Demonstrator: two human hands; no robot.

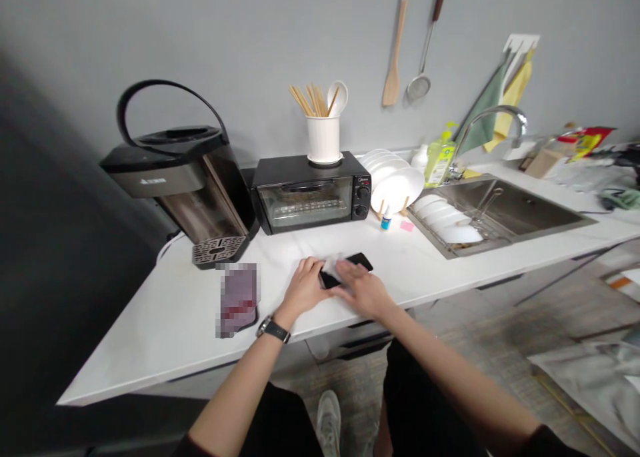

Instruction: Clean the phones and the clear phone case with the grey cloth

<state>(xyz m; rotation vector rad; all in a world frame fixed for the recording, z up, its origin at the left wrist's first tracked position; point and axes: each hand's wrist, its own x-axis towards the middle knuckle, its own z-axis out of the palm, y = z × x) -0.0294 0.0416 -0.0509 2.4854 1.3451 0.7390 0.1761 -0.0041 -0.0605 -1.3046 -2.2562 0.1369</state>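
Note:
On the white countertop lies a black smartphone (363,261), flat and screen side up. My left hand (306,285), with a watch at the wrist, grips its left end, fingers closed along the edge. Fingers of my right hand (367,290) press a crumpled white wipe (332,265) onto the screen; they are slightly smeared by motion. Both hands cover part of the phone. A small blue-and-white bottle (385,220) stands behind it to the right, with a pink slip (407,226) beside the bottle.
A pixelated flat object (239,300) lies left of my hands, near a water dispenser (180,190). Behind are a toaster oven (310,200) bearing a utensil holder (324,139), and racked plates (397,189). To the right is a sink (530,207) with bowls (445,218).

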